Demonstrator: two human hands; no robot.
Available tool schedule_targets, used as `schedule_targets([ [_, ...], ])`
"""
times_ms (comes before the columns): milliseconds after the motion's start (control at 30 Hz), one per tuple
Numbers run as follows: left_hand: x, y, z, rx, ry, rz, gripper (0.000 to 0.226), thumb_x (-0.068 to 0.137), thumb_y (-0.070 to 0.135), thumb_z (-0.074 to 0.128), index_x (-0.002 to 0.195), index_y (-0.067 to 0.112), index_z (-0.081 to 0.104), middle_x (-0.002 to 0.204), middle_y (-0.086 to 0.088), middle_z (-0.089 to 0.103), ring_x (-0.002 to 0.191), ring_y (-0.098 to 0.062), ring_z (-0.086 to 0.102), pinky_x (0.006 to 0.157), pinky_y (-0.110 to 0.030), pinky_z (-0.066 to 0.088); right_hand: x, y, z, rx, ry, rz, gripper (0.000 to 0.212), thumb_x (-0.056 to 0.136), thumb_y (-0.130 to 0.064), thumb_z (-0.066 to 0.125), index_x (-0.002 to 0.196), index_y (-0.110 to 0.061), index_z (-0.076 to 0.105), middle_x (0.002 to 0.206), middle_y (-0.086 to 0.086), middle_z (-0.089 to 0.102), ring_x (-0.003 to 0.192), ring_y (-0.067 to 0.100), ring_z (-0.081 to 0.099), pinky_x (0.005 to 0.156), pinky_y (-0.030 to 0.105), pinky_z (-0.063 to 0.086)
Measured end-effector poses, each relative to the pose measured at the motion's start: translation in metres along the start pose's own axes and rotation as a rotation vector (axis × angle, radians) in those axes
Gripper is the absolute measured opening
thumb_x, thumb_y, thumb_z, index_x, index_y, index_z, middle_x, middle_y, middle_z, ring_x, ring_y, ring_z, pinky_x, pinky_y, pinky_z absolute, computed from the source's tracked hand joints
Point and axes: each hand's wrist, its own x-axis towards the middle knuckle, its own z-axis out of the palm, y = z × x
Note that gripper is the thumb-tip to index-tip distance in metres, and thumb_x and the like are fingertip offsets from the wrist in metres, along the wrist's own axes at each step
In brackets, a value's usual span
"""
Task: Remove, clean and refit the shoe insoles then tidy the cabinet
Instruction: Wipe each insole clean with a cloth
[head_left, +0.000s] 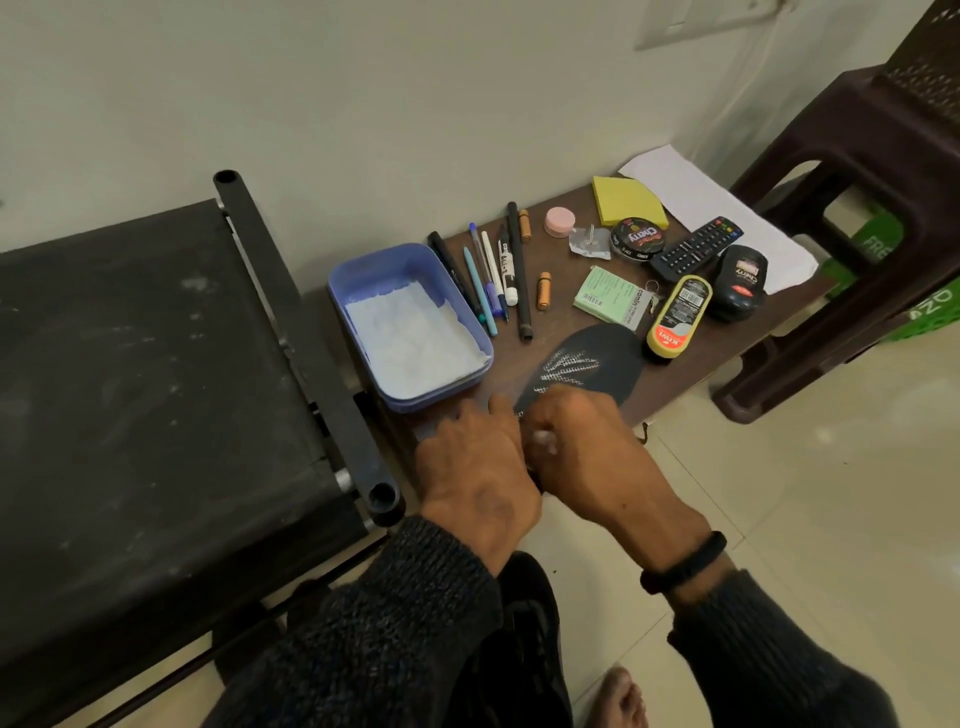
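Brown table (691, 374); hands hide insole (587, 364) heel end.

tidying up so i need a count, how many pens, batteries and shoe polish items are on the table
pens: 6
batteries: 2
polishes: 3
total: 11

Dark, flecked knit sleeves (415, 613) cover both forearms, and a black band (680, 564) circles the right wrist.
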Motion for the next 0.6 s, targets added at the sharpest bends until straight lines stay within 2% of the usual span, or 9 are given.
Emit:
schedule_targets([
  [33, 0.000, 0.000, 0.000, -0.002, -0.008, -0.001, 0.085, 0.079, 0.042, 0.082, 0.142, 0.022, 0.030, 0.141, -0.011, 0.041, 0.129, -0.030, 0.047, 0.094, -0.042, 0.048, 0.003, 0.005, 0.000, 0.036, 0.061, 0.026, 0.018, 0.087, -0.009, 0.071, 0.104, -0.016, 0.073, 0.103, 0.000, 0.066, 0.092, 0.014, 0.063, 0.066, 0.016, 0.047],
  [100, -0.001, 0.001, 0.000, -0.005, -0.014, -0.002, 0.087, 0.078, 0.042, 0.083, 0.143, 0.022, 0.028, 0.142, -0.011, 0.040, 0.129, -0.030, 0.046, 0.095, -0.042, 0.048, 0.011, 0.018, 0.000, 0.108, 0.203, 0.100, 0.030, 0.089, -0.014, 0.072, 0.117, -0.017, 0.062, 0.111, 0.001, 0.066, 0.094, 0.011, 0.060, 0.070, 0.017, 0.047],
  [200, -0.002, 0.001, 0.001, 0.015, -0.006, 0.001, 0.088, 0.079, 0.042, 0.083, 0.144, 0.020, 0.027, 0.143, -0.011, 0.040, 0.130, -0.030, 0.045, 0.094, -0.043, 0.047, 0.016, 0.028, 0.000, 0.118, 0.397, 0.152, 0.039, 0.088, -0.015, 0.075, 0.119, -0.018, 0.052, 0.108, 0.005, 0.068, 0.093, 0.020, 0.062, 0.074, 0.036, 0.057],
  [267, -0.003, 0.000, 0.000, 0.020, -0.011, -0.002, 0.090, 0.078, 0.044, 0.083, 0.144, 0.020, 0.027, 0.142, -0.011, 0.040, 0.129, -0.030, 0.046, 0.094, -0.043, 0.047, 0.017, 0.028, 0.004, 0.072, 0.430, 0.151, 0.035, 0.088, -0.015, 0.075, 0.117, -0.016, 0.053, 0.104, 0.007, 0.069, 0.093, 0.024, 0.063, 0.075, 0.042, 0.058],
  [300, -0.003, 0.000, -0.001, 0.019, -0.017, -0.003, 0.092, 0.077, 0.045, 0.084, 0.145, 0.021, 0.027, 0.142, -0.011, 0.041, 0.129, -0.030, 0.047, 0.094, -0.043, 0.047, 0.016, 0.025, 0.006, 0.073, 0.414, 0.138, 0.032, 0.088, -0.016, 0.075, 0.114, -0.015, 0.055, 0.102, 0.005, 0.068, 0.091, 0.022, 0.063, 0.072, 0.037, 0.058],
  [367, -0.003, 0.000, -0.002, 0.010, -0.026, -0.007, 0.093, 0.075, 0.047, 0.084, 0.145, 0.021, 0.027, 0.141, -0.010, 0.041, 0.128, -0.030, 0.048, 0.095, -0.043, 0.047, 0.015, 0.018, 0.013, 0.131, 0.326, 0.077, 0.030, 0.086, -0.018, 0.078, 0.110, -0.015, 0.061, 0.098, -0.004, 0.067, 0.082, 0.005, 0.061, 0.065, 0.017, 0.053],
  [433, -0.002, 0.000, -0.003, -0.001, -0.030, -0.019, 0.095, 0.074, 0.049, 0.085, 0.144, 0.021, 0.029, 0.140, -0.010, 0.042, 0.127, -0.030, 0.048, 0.095, -0.043, 0.047, 0.014, 0.011, 0.015, 0.200, 0.207, 0.022, 0.032, 0.082, -0.020, 0.082, 0.109, -0.016, 0.066, 0.089, -0.012, 0.069, 0.074, -0.004, 0.060, 0.066, 0.010, 0.051],
  [533, 0.001, -0.002, -0.004, -0.002, -0.062, -0.052, 0.102, 0.070, 0.053, 0.086, 0.147, 0.018, 0.028, 0.140, -0.011, 0.043, 0.127, -0.030, 0.049, 0.096, -0.042, 0.047, 0.014, 0.011, 0.001, 0.207, 0.015, 0.024, 0.037, 0.079, -0.022, 0.085, 0.110, -0.025, 0.065, 0.088, -0.015, 0.072, 0.079, -0.004, 0.065, 0.077, 0.019, 0.058],
  [600, 0.001, -0.002, -0.005, -0.018, -0.081, -0.069, 0.108, 0.070, 0.054, 0.086, 0.149, 0.017, 0.022, 0.141, -0.013, 0.044, 0.128, -0.031, 0.050, 0.096, -0.042, 0.047, 0.013, 0.015, -0.006, 0.220, -0.124, 0.015, 0.036, 0.076, -0.022, 0.086, 0.106, -0.029, 0.066, 0.090, -0.014, 0.074, 0.084, -0.002, 0.068, 0.078, 0.026, 0.061],
])
